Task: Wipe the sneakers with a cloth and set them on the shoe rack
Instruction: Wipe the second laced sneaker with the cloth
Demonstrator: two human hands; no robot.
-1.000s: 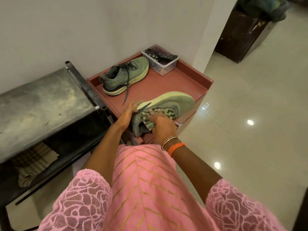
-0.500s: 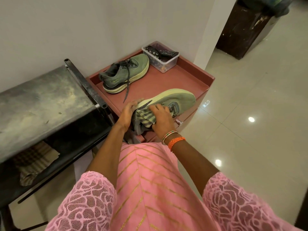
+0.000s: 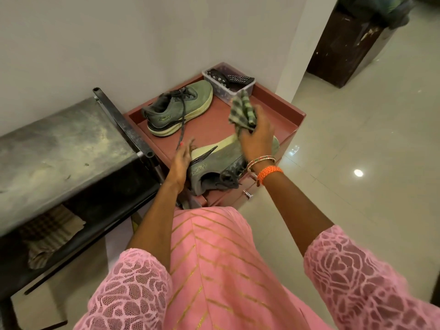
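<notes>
Right hand (image 3: 258, 136) lifts cloth (image 3: 241, 110), blurred.

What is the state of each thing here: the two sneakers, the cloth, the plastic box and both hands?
Near sneaker: tipped on its side, laces loose.
Far sneaker: upright on the red cabinet top, laces undone.
Checked cloth: bunched, lifted off the sneaker.
Plastic box: no lid, remotes inside.
Left hand: steadies the near sneaker, fingers straight.
Right hand: grips the cloth.
</notes>
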